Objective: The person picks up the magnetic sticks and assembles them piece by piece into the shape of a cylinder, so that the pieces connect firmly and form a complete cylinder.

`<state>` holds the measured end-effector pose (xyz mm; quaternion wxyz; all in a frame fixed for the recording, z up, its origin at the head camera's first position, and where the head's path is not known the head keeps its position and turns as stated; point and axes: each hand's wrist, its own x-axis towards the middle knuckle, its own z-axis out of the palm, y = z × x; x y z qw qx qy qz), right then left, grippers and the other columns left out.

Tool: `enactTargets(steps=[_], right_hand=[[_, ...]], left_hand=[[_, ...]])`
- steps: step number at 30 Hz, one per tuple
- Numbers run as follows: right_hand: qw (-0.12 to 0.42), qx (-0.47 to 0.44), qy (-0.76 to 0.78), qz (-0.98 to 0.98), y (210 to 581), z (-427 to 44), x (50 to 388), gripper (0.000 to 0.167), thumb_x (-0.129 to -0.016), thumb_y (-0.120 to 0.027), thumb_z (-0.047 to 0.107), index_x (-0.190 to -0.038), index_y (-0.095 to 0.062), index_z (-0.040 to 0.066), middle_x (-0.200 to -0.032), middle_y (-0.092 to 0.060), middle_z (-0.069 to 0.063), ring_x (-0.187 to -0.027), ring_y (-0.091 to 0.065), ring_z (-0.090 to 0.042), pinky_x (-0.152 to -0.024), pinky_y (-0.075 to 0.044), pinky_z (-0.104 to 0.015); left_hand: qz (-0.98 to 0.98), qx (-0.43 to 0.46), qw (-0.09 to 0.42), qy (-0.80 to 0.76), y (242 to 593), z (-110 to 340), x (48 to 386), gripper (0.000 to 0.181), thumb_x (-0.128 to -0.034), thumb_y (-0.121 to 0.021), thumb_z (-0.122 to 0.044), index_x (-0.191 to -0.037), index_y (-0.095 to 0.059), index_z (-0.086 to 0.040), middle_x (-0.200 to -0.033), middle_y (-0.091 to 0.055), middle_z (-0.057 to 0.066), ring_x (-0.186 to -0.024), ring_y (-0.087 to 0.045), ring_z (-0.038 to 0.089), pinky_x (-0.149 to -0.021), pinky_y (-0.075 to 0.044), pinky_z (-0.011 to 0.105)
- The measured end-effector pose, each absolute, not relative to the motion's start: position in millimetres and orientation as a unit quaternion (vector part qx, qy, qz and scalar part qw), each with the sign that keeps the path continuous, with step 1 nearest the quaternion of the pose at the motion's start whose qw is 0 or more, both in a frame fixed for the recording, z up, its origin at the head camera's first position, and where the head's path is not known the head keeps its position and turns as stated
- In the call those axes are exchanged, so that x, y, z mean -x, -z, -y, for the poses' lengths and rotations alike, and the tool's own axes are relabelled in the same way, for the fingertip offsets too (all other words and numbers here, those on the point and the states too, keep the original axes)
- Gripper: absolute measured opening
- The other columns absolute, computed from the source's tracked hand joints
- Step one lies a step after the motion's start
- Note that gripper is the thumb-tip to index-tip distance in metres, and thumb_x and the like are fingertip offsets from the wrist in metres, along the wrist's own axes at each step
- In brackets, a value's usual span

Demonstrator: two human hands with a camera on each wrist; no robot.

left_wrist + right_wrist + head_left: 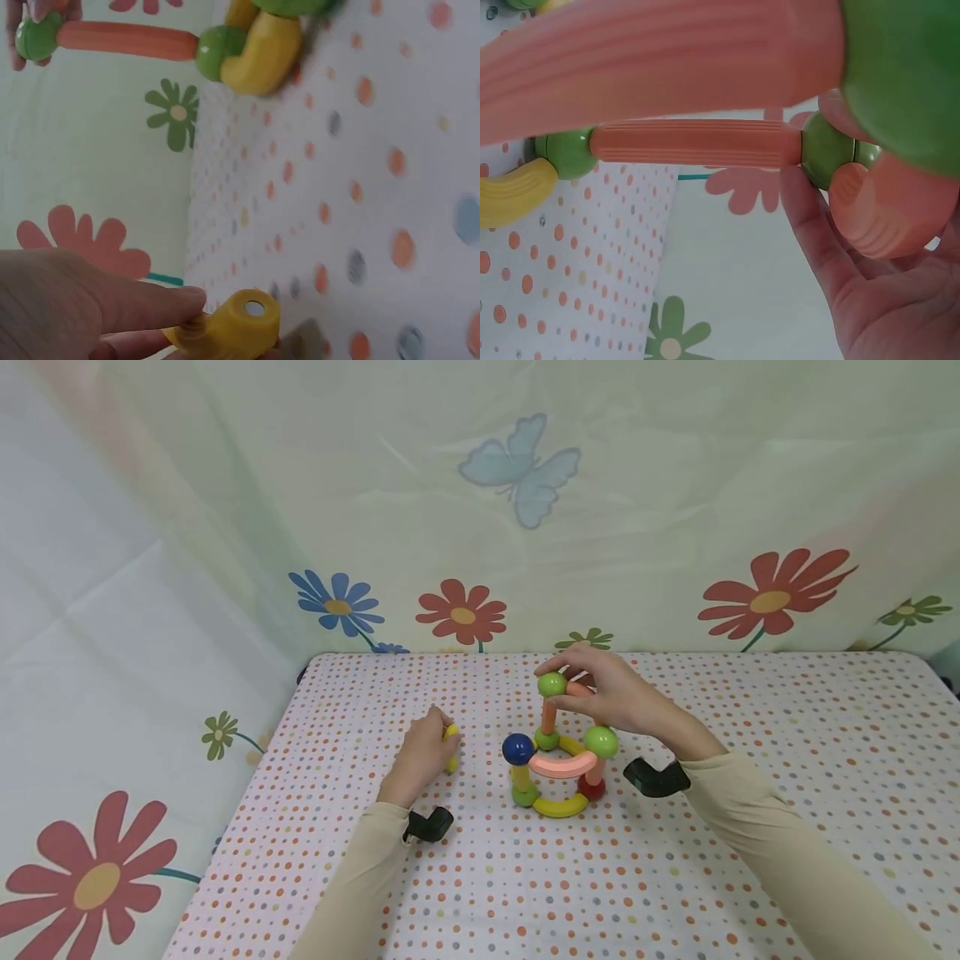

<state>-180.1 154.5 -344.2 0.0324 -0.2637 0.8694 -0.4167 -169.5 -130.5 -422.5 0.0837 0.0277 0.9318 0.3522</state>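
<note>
My left hand [422, 756] pinches a yellow curved magnetic stick [240, 326] between thumb and fingers, left of the structure; a round metal magnet shows in its end. A frame of magnetic sticks and balls stands on the table. Its base has yellow curved sticks [560, 808], green balls and a red ball [591, 787]. Higher up, a salmon curved stick [564, 766] links a blue ball [517, 749] and a green ball. My right hand [618, 693] grips the top rear green ball [552, 684], which sits on an upright orange stick [549, 717]. Another curved orange stick [892, 210] lies against that hand.
A dotted cloth [480, 877] covers the table. Behind it hangs a pale curtain [637, 527] with printed flowers and a butterfly, and a similar sheet hangs at the left. Black wrist mounts [657, 777] sit on both sleeves, the right one close to the frame.
</note>
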Motion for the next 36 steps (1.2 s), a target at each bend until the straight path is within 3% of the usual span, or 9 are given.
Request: enactTargets(steps=[4,13,24,29,32,36], right_hand=[[0.028,0.261,0.414,-0.871,345,-155,180,0.038,-0.089,-0.079,-0.004,-0.126,-0.069,-0.001,-0.124,-0.064,-0.015,-0.107,-0.066,-0.031,-0.093,-0.057,-0.048],[0.025,0.276,0.416,-0.866,345,-154,181,0.036,-0.090,-0.079,-0.004,-0.125,-0.068,-0.002,-0.123,-0.066,-0.017,-0.106,-0.067,-0.033,-0.093,-0.057,-0.050],[0.031,0.286,0.414,-0.864,342,-156,177,0.037,-0.092,-0.077,-0.002,-0.127,-0.065,-0.003,-0.125,-0.064,-0.017,-0.110,-0.065,-0.034,-0.097,-0.055,-0.053],[-0.009,0.291,0.382,-0.877,327,-153,158,0.035,-0.094,-0.075,-0.002,-0.127,-0.065,0.001,-0.127,-0.061,-0.016,-0.119,-0.059,-0.035,-0.100,-0.051,-0.058],[-0.046,0.328,0.355,-0.875,318,-145,143,0.031,-0.093,-0.077,-0.001,-0.122,-0.068,0.003,-0.120,-0.061,-0.012,-0.110,-0.060,-0.030,-0.093,-0.055,-0.051],[-0.032,0.379,0.337,-0.861,316,-131,127,0.027,-0.092,-0.081,0.006,-0.117,-0.071,0.008,-0.113,-0.062,-0.003,-0.097,-0.059,-0.019,-0.083,-0.053,-0.039]], left_hand=[[-0.904,-0.036,0.105,-0.412,412,120,175,0.025,-0.1032,-0.068,-0.014,-0.123,-0.061,0.000,-0.114,-0.066,0.016,-0.080,-0.066,0.019,-0.064,-0.056,0.028],[-0.835,-0.112,0.128,-0.523,369,97,183,0.034,-0.0936,-0.082,-0.022,-0.122,-0.074,-0.005,-0.112,-0.072,0.011,-0.080,-0.071,0.018,-0.075,-0.063,0.045],[-0.850,-0.153,0.124,-0.489,350,74,186,0.031,-0.0943,-0.081,-0.026,-0.118,-0.077,-0.006,-0.101,-0.074,0.008,-0.073,-0.068,0.015,-0.068,-0.060,0.034],[-0.828,-0.152,0.153,-0.517,353,79,188,0.031,-0.1017,-0.072,-0.026,-0.123,-0.075,-0.004,-0.105,-0.074,0.010,-0.081,-0.069,0.019,-0.072,-0.061,0.033],[-0.805,-0.147,0.186,-0.543,355,84,190,0.033,-0.1064,-0.064,-0.025,-0.129,-0.071,-0.002,-0.111,-0.074,0.012,-0.091,-0.069,0.020,-0.077,-0.061,0.033],[-0.773,-0.137,0.220,-0.579,359,90,192,0.035,-0.1063,-0.063,-0.023,-0.132,-0.069,-0.001,-0.117,-0.073,0.013,-0.095,-0.069,0.019,-0.081,-0.061,0.033]])
